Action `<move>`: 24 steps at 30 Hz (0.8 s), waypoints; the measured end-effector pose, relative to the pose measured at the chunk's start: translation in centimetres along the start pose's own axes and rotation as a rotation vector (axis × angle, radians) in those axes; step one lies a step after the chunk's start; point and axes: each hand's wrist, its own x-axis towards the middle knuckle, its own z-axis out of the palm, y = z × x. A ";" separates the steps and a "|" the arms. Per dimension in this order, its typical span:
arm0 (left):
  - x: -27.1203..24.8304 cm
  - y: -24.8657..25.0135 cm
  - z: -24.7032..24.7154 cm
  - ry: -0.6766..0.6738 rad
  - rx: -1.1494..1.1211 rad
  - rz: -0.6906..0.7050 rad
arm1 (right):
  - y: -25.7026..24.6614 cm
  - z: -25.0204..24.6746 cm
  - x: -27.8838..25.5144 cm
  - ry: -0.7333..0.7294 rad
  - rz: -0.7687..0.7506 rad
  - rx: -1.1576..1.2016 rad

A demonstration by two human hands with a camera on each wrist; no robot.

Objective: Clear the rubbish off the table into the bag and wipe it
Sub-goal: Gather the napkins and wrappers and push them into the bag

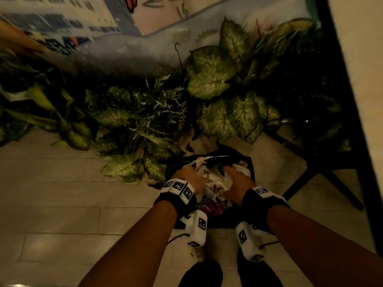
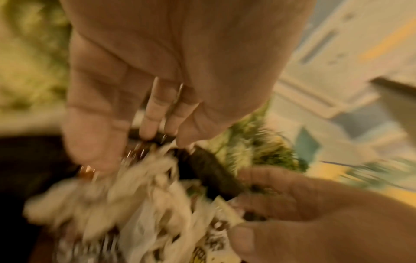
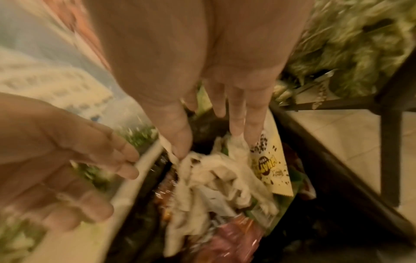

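Observation:
A black bag (image 1: 219,223) stands open on the floor by my feet, its dark wall (image 3: 319,222) around a heap of rubbish. On top lies crumpled white paper (image 1: 215,181) (image 2: 126,195) (image 3: 213,178), with a yellow printed wrapper (image 3: 272,163) (image 2: 216,236) and a pink wrapper (image 1: 211,208) (image 3: 231,238) beside it. My left hand (image 1: 189,179) (image 2: 144,138) reaches into the bag's mouth, straight fingers touching the paper. My right hand (image 1: 236,181) (image 3: 208,141) is over the heap too, fingers straight, tips on the paper. Neither hand grips anything that I can see.
Leafy artificial plants (image 1: 217,79) crowd the wall just behind the bag. A black table base (image 1: 323,175) stands to the right under a pale tabletop (image 1: 362,79). Pale floor tiles (image 1: 51,193) stretch left. My shoes (image 1: 199,272) are below the bag.

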 end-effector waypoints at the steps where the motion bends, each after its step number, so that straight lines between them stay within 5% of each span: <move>1: -1.0 0.2 -1.0 0.009 0.011 0.024 | -0.6 -0.3 -1.5 0.008 0.012 0.010; 5: -4.8 1.6 -4.9 0.080 0.025 0.089 | -2.5 -1.0 -7.7 0.024 0.003 0.036; 14: -13.6 10.7 -9.5 0.255 -0.173 0.387 | -3.0 -8.3 -21.7 0.050 -0.274 -0.188; 24: -21.7 24.9 -2.2 0.205 -0.268 0.639 | 12.4 -19.9 -33.1 0.328 -0.264 -0.074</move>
